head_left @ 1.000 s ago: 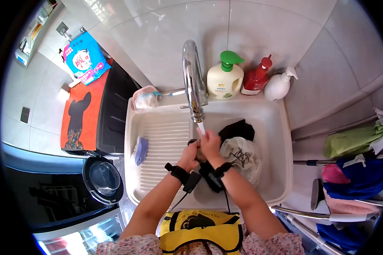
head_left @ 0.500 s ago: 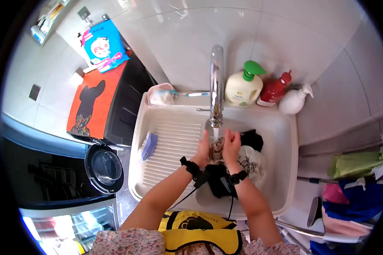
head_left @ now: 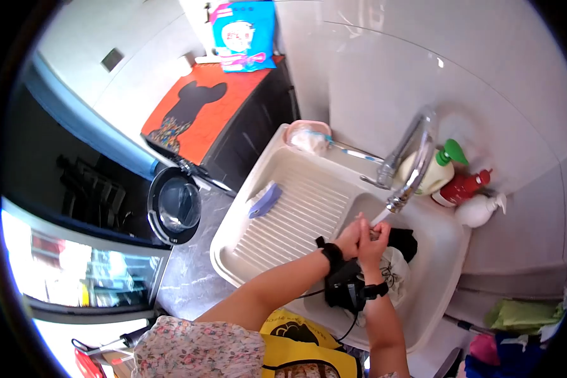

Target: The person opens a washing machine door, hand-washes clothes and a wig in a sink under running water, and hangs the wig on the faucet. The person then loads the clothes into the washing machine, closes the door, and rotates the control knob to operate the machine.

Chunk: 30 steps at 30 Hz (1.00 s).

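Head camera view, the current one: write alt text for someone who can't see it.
A person's left hand and right hand meet under running water from a chrome faucet, beside black fabric and white fabric in a pale sink; anything held is hidden. A purple brush lies by ridges; pump bottles stand beside the faucet.

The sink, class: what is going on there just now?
A person has the left hand and right hand close together over the basin, under water running from the tap. Whatever may be between the hands is too hidden to name. A dark cloth and a white cloth lie in the basin beside the right hand. The brush rests on the ribbed board, touched by neither hand.
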Each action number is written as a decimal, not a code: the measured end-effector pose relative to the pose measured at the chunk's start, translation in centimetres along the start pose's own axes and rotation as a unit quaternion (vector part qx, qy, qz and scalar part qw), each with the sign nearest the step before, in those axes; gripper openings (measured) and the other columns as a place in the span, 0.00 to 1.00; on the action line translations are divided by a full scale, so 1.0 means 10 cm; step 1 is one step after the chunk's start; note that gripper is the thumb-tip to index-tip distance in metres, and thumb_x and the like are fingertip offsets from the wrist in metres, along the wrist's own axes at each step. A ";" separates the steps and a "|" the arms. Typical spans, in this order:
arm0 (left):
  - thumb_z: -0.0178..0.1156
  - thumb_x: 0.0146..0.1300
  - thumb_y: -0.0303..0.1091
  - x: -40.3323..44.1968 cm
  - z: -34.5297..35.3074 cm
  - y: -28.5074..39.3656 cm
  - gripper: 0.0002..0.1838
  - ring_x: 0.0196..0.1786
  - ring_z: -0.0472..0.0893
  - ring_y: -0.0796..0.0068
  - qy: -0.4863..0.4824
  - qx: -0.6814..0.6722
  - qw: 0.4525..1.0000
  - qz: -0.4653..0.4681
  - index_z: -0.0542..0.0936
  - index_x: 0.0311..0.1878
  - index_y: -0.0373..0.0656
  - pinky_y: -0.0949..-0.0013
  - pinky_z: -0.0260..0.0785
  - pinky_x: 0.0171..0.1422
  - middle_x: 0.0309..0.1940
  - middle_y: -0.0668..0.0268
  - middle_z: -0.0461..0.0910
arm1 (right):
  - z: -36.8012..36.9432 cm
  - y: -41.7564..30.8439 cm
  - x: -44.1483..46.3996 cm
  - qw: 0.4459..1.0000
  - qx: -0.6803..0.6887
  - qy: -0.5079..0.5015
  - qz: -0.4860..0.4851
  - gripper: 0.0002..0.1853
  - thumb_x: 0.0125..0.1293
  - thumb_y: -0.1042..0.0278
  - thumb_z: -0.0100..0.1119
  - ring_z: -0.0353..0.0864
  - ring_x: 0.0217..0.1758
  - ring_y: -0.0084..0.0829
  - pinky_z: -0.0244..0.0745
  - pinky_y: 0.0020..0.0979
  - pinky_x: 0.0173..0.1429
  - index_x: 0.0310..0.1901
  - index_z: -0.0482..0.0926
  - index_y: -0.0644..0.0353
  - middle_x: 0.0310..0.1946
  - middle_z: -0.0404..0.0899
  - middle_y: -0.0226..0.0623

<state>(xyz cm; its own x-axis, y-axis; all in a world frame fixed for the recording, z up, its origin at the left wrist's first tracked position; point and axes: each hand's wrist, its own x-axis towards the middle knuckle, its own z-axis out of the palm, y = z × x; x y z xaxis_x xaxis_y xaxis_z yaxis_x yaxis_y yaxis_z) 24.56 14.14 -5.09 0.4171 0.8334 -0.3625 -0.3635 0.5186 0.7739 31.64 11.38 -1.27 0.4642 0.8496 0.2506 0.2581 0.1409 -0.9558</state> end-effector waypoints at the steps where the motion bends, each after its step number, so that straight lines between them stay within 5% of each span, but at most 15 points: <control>1: 0.52 0.63 0.58 -0.08 0.08 0.11 0.30 0.43 0.79 0.64 0.062 0.051 0.997 0.005 0.74 0.45 0.33 0.63 0.72 0.49 0.42 0.58 0.79 | -0.01 0.06 0.01 0.998 0.008 -0.016 0.066 0.16 0.63 0.64 0.61 0.62 0.29 0.22 0.64 0.26 0.34 0.28 0.63 0.59 0.25 0.62 0.27; 3: 0.57 0.60 0.55 0.15 0.25 0.15 0.29 0.43 0.81 0.60 0.325 0.018 0.936 -0.131 0.74 0.45 0.33 0.59 0.72 0.48 0.42 0.53 0.80 | 0.05 0.20 0.01 0.963 0.178 0.019 0.199 0.12 0.63 0.67 0.60 0.65 0.29 0.22 0.66 0.25 0.34 0.30 0.66 0.58 0.25 0.64 0.26; 6: 0.59 0.60 0.51 -0.22 0.36 0.29 0.24 0.38 0.79 0.48 0.357 0.235 0.904 0.017 0.74 0.40 0.35 0.59 0.71 0.41 0.33 0.46 0.78 | 0.11 0.02 -0.01 0.879 0.310 -0.005 0.362 0.06 0.68 0.65 0.53 0.75 0.34 0.24 0.73 0.29 0.39 0.36 0.73 0.57 0.30 0.73 0.29; 8: 0.59 0.58 0.50 -0.50 0.32 0.36 0.20 0.37 0.78 0.48 0.317 0.402 0.856 0.073 0.74 0.37 0.40 0.56 0.71 0.39 0.31 0.51 0.79 | 0.01 0.04 -0.14 0.792 0.409 -0.090 0.444 0.09 0.69 0.62 0.49 0.77 0.37 0.27 0.75 0.31 0.41 0.38 0.74 0.57 0.33 0.76 0.30; 10: 0.59 0.56 0.48 -0.62 0.14 0.16 0.18 0.36 0.78 0.49 0.256 0.518 0.803 0.147 0.74 0.35 0.41 0.54 0.70 0.38 0.30 0.55 0.78 | -0.06 0.37 -0.37 0.787 0.391 -0.158 0.451 0.13 0.69 0.57 0.47 0.78 0.38 0.28 0.75 0.33 0.40 0.37 0.74 0.57 0.33 0.77 0.32; 12: 0.60 0.53 0.45 -0.85 0.09 0.24 0.14 0.35 0.77 0.50 0.187 0.543 0.798 0.183 0.74 0.32 0.43 0.53 0.69 0.36 0.28 0.57 0.78 | -0.17 0.61 -0.56 0.771 0.369 -0.226 0.466 0.14 0.67 0.55 0.47 0.78 0.39 0.28 0.75 0.32 0.40 0.36 0.75 0.56 0.33 0.77 0.32; 16: 0.59 0.49 0.41 -1.24 0.02 0.28 0.11 0.33 0.77 0.50 0.078 0.600 0.772 0.195 0.74 0.29 0.44 0.53 0.69 0.34 0.27 0.59 0.77 | -0.27 0.06 -0.85 0.722 0.366 -0.171 0.562 0.16 0.67 0.53 0.48 0.77 0.43 0.29 0.73 0.32 0.43 0.37 0.76 0.57 0.36 0.78 0.31; 24: 0.60 0.47 0.41 -1.78 -0.20 0.23 0.15 0.35 0.78 0.54 -0.087 0.632 0.752 0.167 0.75 0.35 0.42 0.55 0.70 0.37 0.29 0.58 0.77 | -0.21 -0.36 -1.18 0.625 0.354 -0.254 0.648 0.16 0.67 0.53 0.48 0.77 0.46 0.29 0.71 0.31 0.49 0.40 0.76 0.58 0.41 0.78 0.30; 27: 0.59 0.51 0.42 -1.86 -0.35 0.31 0.16 0.34 0.78 0.51 -0.062 0.568 0.800 0.185 0.75 0.40 0.42 0.56 0.71 0.38 0.31 0.54 0.78 | 0.00 -0.56 -1.16 0.620 0.339 -0.262 0.657 0.16 0.67 0.54 0.48 0.77 0.47 0.29 0.71 0.31 0.51 0.41 0.76 0.58 0.42 0.78 0.30; 30: 0.57 0.56 0.46 -1.81 -0.67 0.51 0.18 0.35 0.79 0.52 0.035 0.507 0.848 0.150 0.76 0.43 0.42 0.57 0.71 0.40 0.32 0.54 0.79 | 0.06 -0.48 -0.95 0.686 0.335 -0.244 0.598 0.16 0.67 0.54 0.48 0.77 0.48 0.29 0.70 0.31 0.54 0.42 0.77 0.58 0.44 0.77 0.30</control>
<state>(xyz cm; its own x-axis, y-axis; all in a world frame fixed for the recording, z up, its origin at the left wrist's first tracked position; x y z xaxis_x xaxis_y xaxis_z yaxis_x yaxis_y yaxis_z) 9.55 2.95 1.94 0.3698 0.9263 -0.0721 0.4730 -0.1208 0.8728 25.54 2.96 0.85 -0.3761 0.6073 -0.6998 -0.5833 -0.7420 -0.3305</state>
